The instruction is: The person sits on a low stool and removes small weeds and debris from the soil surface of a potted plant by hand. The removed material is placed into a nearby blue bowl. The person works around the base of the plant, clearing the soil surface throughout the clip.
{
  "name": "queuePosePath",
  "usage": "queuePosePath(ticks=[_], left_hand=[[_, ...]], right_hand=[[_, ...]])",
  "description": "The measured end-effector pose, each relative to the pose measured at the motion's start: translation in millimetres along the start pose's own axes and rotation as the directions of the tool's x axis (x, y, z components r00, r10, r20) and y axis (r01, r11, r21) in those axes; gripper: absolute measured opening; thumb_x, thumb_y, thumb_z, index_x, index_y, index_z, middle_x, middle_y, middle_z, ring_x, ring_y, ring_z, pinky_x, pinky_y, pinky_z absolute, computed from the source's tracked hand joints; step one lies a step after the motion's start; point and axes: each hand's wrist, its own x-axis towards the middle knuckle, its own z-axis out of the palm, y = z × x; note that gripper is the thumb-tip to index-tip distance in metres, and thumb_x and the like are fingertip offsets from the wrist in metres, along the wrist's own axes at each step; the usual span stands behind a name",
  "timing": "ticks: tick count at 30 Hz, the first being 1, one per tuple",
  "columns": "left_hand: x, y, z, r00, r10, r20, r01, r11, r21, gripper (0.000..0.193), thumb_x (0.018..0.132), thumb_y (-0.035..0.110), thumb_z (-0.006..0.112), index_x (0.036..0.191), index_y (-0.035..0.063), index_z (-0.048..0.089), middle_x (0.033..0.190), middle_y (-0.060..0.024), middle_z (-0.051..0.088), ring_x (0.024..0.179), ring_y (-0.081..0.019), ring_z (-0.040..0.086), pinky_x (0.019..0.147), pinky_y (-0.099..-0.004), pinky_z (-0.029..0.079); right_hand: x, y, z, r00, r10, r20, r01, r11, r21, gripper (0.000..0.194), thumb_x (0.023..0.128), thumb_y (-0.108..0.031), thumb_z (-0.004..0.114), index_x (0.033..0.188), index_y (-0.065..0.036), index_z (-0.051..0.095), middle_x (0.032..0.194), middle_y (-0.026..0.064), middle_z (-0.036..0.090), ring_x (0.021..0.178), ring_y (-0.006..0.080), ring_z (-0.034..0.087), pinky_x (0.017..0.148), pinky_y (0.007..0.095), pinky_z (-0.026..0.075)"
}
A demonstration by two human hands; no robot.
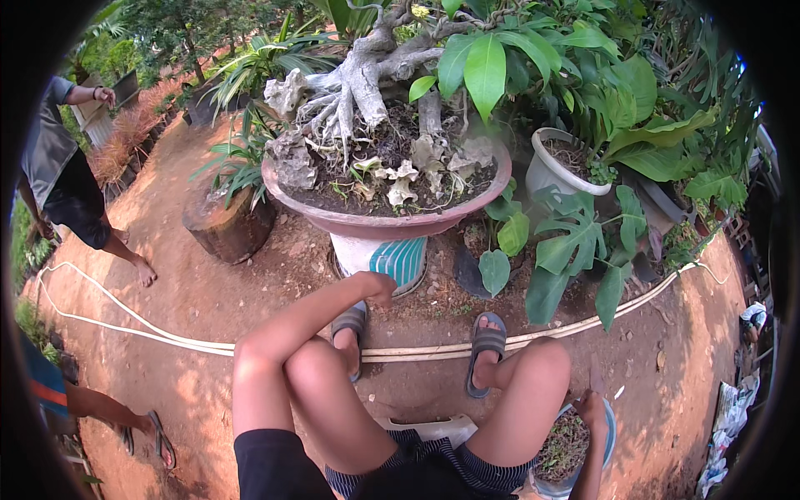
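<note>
My left forearm lies across my left knee, and my left hand (379, 289) hangs with its fingers curled down in front of the white and teal pot stand (398, 259). Its fingers are partly hidden, so its grip cannot be told. At the lower right my right hand (590, 409) is closed around a blurred, thin, flat tool (597, 374) that points away from me, above the rim of a pale blue bucket (609, 431) of soil and dry plant bits. Before me a bonsai tree (362, 75) with thick grey roots stands among rocks in a wide reddish pot (387, 224).
A pale hose (431, 354) crosses the ground by my sandals. A log stump (230, 228) stands left of the pot; a white pot (550, 169) and broad-leaved plants (569, 240) stand right. Two people are at the left, one barefoot (145, 272), one in flip-flops (164, 439).
</note>
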Motion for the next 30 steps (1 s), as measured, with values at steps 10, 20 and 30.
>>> queuePosePath(ticks=[10,20,30], left_hand=[[3.0,5.5,-10.2,0.996,0.038,-0.075,-0.034,0.998,0.056,0.04,0.073,0.036,0.061,0.092,0.0014,0.069,0.096,-0.0152,0.067,0.09,-0.0309,0.063,0.077,-0.0415,0.049],[1.3,19.7,-9.3,0.973,0.209,-0.095,-0.212,0.977,-0.022,0.04,0.078,0.028,0.054,0.098,-0.0038,0.064,0.096,-0.0201,0.065,0.091,-0.0325,0.063,0.075,-0.0423,0.048],[10.7,19.8,0.5,0.99,0.143,-0.017,-0.144,0.989,-0.039,0.034,0.072,0.028,0.062,0.093,0.0019,0.069,0.096,-0.0149,0.066,0.089,-0.0288,0.063,0.073,-0.0418,0.049]], right_hand=[[73.5,-321.7,-172.6,0.552,-0.672,-0.494,0.831,0.491,0.26,0.02,0.084,-0.005,0.058,0.103,0.0,0.059,0.087,0.012,0.053,0.079,0.024,0.056,0.076,0.034,0.045],[159.7,-526.3,-236.6,0.309,-0.873,-0.379,0.874,0.417,-0.25,0.031,0.084,-0.016,0.056,0.114,-0.01,0.062,0.082,0.0178,0.066,0.085,0.0333,0.063,0.079,0.0442,0.049],[187.7,-561.1,-239.6,0.381,-0.877,-0.293,0.756,0.478,-0.447,0.023,0.07,-0.011,0.059,0.091,-0.002,0.065,0.084,0.0216,0.064,0.085,0.0365,0.063,0.078,0.0464,0.049]])
